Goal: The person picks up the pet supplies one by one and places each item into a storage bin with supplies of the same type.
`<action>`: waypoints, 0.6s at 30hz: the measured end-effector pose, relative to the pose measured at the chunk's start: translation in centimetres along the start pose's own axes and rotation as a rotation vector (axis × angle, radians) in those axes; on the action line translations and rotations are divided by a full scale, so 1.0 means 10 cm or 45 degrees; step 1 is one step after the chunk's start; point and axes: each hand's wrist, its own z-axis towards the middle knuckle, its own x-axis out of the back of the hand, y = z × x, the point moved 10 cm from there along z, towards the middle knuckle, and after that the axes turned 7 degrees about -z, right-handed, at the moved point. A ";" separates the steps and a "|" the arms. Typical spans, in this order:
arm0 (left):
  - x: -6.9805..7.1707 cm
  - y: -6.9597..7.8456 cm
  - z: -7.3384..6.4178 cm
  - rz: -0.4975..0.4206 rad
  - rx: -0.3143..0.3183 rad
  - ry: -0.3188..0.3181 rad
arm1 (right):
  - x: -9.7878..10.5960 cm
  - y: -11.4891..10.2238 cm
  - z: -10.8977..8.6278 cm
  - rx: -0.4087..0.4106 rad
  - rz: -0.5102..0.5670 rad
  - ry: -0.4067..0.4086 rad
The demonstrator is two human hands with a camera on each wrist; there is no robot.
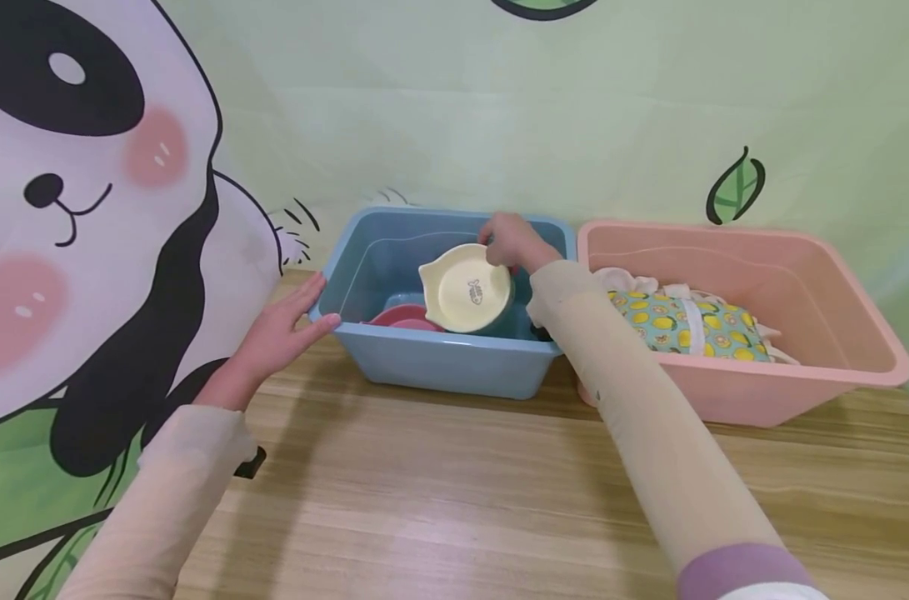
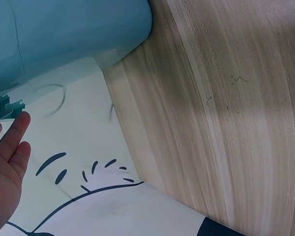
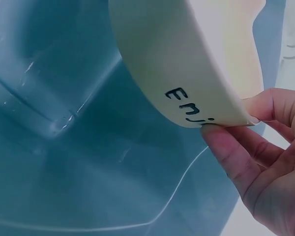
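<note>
A cream bowl [image 1: 454, 287] with pointed ear-like corners and a small fish print inside is tilted within the blue bin [image 1: 447, 367]. My right hand [image 1: 516, 242] pinches its rim between thumb and fingers at the far right side. In the right wrist view, dark letters mark the outer wall of the bowl [image 3: 172, 64], and the bin's floor lies below it. My left hand [image 1: 277, 333] rests at the bin's left rim, its thumb at the front corner and its fingers extended along the side. A pinkish-red dish [image 1: 405, 317] sits low in the bin, partly hidden by the front wall.
A pink bin [image 1: 686, 392] stands to the right, close beside the blue one. Inside it lies a lemon-print cloth bundle [image 1: 652, 321] with a white band. Both bins are on a wooden table [image 1: 424, 492], before a panda-print backdrop [image 1: 394, 108].
</note>
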 end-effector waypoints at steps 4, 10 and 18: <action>0.00 0.00 0.00 0.004 -0.006 -0.001 | -0.03 0.04 0.00 -0.012 -0.001 -0.016; 0.00 -0.01 0.01 0.004 -0.006 0.001 | -0.05 0.09 -0.01 -0.041 0.025 -0.028; 0.00 -0.01 0.01 0.004 -0.013 0.007 | -0.10 0.14 0.00 -0.071 0.072 -0.043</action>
